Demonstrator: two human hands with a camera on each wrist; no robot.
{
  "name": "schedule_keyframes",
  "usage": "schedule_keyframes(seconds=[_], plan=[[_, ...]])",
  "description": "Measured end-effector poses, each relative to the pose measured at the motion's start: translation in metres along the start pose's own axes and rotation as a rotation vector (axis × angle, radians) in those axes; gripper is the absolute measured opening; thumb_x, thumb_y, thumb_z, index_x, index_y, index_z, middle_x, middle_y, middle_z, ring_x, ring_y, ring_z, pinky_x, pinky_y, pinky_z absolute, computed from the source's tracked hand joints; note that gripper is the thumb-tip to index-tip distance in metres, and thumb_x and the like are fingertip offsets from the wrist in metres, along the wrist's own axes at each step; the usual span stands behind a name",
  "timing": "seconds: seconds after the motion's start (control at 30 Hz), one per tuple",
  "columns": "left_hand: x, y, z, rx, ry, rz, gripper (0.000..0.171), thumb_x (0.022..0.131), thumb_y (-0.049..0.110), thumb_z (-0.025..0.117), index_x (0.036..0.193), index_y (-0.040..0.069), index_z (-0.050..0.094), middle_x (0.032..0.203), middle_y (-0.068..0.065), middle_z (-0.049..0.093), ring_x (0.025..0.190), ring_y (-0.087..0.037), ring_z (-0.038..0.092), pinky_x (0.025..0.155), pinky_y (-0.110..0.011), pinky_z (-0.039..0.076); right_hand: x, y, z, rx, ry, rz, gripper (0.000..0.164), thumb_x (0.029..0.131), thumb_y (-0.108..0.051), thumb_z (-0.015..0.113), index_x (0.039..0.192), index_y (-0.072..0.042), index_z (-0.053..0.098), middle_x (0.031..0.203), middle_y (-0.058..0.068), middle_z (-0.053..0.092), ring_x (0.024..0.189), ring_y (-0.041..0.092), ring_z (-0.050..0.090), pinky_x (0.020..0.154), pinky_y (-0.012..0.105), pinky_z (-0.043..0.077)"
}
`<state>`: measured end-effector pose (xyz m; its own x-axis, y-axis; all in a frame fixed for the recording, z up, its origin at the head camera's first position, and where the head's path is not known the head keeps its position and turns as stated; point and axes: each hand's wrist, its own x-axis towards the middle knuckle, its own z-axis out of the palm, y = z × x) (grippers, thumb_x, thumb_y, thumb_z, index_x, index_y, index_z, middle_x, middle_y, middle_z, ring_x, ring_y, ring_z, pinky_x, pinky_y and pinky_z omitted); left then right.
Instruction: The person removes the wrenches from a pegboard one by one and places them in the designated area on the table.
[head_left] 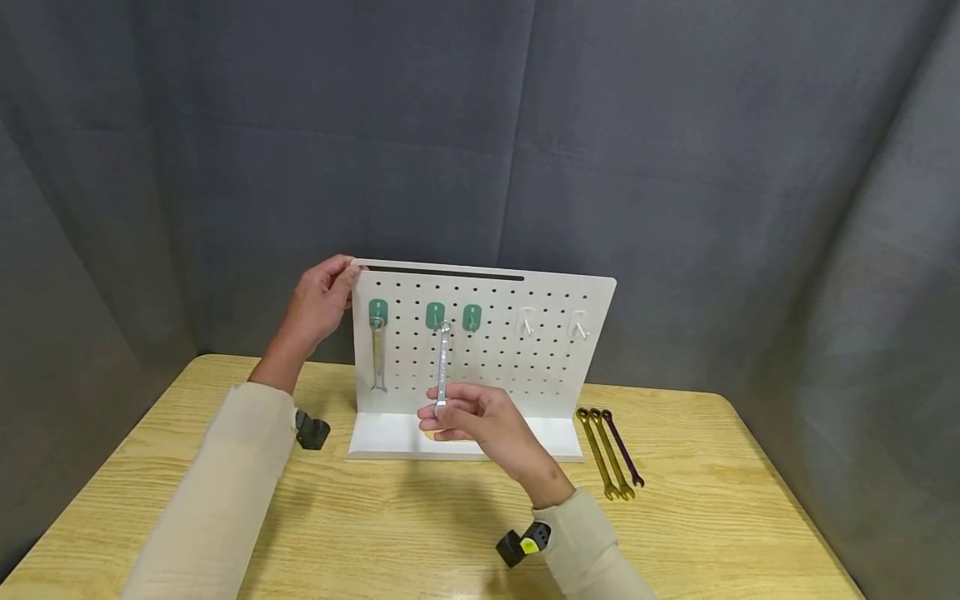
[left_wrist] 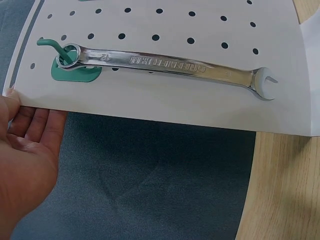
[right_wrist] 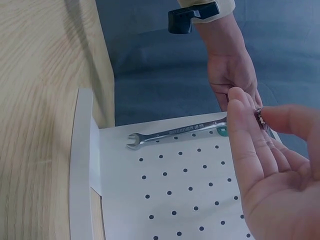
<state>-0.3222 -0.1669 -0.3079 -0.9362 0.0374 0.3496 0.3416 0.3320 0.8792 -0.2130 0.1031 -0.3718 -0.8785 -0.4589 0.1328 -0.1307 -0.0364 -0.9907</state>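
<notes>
My left hand grips the upper left corner of a white pegboard, thumb in front and fingers behind its edge. In my right hand, thumb and fingers pinch a silver combination wrench near its lower end. That wrench stands upright, its ring end overlapping the edge of the middle green hook in the head view. Another silver combination wrench hangs by its ring from the left green hook. In the right wrist view, my fingers hide most of the held wrench.
A third green hook and two whitish hooks are farther right on the board. Two gold wrenches and a purple wrench lie on the wooden table to the right. Grey curtains surround the table.
</notes>
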Motion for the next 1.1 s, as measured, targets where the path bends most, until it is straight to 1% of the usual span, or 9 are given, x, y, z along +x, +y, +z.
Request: schedule_keyframes(seconds=[0.2, 0.4, 0.67, 0.77, 0.9, 1.0, 1.1], plan=[[0.002, -0.002, 0.001, -0.012, -0.005, 0.004, 0.037, 0.112, 0.029, 0.047, 0.135, 0.003, 0.059, 0.129, -0.018, 0.061, 0.119, -0.031, 0.059, 0.104, -0.048, 0.049, -0.005, 0.000, -0.003, 0.003, 0.015, 0.006, 0.031, 0.102, -0.005, 0.060, 0.131, 0.006, 0.063, 0.114, 0.019, 0.073, 0.102, 0.032, 0.073, 0.088, 0.044, 0.058], [0.002, -0.003, -0.001, 0.008, 0.007, -0.002, 0.037, 0.112, 0.029, 0.047, 0.135, 0.003, 0.059, 0.128, -0.018, 0.060, 0.119, -0.032, 0.059, 0.104, -0.049, 0.049, -0.011, 0.001, -0.007, -0.023, 0.014, 0.009, 0.031, 0.102, -0.006, 0.060, 0.131, 0.006, 0.062, 0.114, 0.019, 0.073, 0.104, 0.034, 0.072, 0.088, 0.043, 0.058], [0.003, -0.002, 0.002, -0.012, -0.008, -0.002, 0.037, 0.112, 0.029, 0.046, 0.136, 0.003, 0.059, 0.132, -0.017, 0.061, 0.121, -0.030, 0.059, 0.103, -0.047, 0.050, -0.019, -0.001, -0.019, -0.048, 0.059, -0.006, 0.032, 0.102, -0.008, 0.061, 0.131, 0.005, 0.063, 0.115, 0.019, 0.073, 0.104, 0.032, 0.072, 0.089, 0.043, 0.058], [0.003, -0.003, 0.000, -0.009, -0.006, 0.001, 0.037, 0.112, 0.027, 0.046, 0.136, 0.002, 0.058, 0.130, -0.019, 0.060, 0.119, -0.030, 0.059, 0.103, -0.047, 0.050, -0.021, -0.001, -0.022, -0.048, 0.055, -0.007, 0.033, 0.103, -0.009, 0.062, 0.132, 0.006, 0.062, 0.115, 0.020, 0.073, 0.104, 0.033, 0.072, 0.090, 0.043, 0.058], [0.002, -0.003, -0.003, 0.000, -0.006, -0.003, 0.038, 0.112, 0.028, 0.046, 0.136, 0.001, 0.057, 0.129, -0.020, 0.060, 0.118, -0.032, 0.059, 0.103, -0.048, 0.049, -0.029, -0.002, -0.026, -0.044, 0.059, 0.000, 0.033, 0.103, -0.008, 0.062, 0.131, 0.007, 0.061, 0.115, 0.022, 0.072, 0.105, 0.033, 0.071, 0.091, 0.044, 0.057], [0.002, -0.002, -0.003, -0.002, -0.015, -0.009, 0.040, 0.112, 0.031, 0.047, 0.137, 0.002, 0.057, 0.130, -0.019, 0.060, 0.119, -0.031, 0.059, 0.104, -0.047, 0.048, -0.036, -0.003, -0.029, -0.046, 0.073, 0.010, 0.032, 0.103, -0.007, 0.062, 0.131, 0.008, 0.061, 0.114, 0.022, 0.072, 0.105, 0.032, 0.071, 0.092, 0.045, 0.057], [0.002, -0.002, -0.003, -0.013, -0.010, -0.010, 0.039, 0.112, 0.030, 0.047, 0.137, 0.002, 0.057, 0.129, -0.019, 0.060, 0.117, -0.030, 0.059, 0.104, -0.047, 0.049, -0.043, -0.002, -0.034, -0.063, 0.071, 0.023, 0.032, 0.103, -0.008, 0.061, 0.131, 0.008, 0.061, 0.114, 0.022, 0.072, 0.106, 0.032, 0.071, 0.092, 0.045, 0.057]])
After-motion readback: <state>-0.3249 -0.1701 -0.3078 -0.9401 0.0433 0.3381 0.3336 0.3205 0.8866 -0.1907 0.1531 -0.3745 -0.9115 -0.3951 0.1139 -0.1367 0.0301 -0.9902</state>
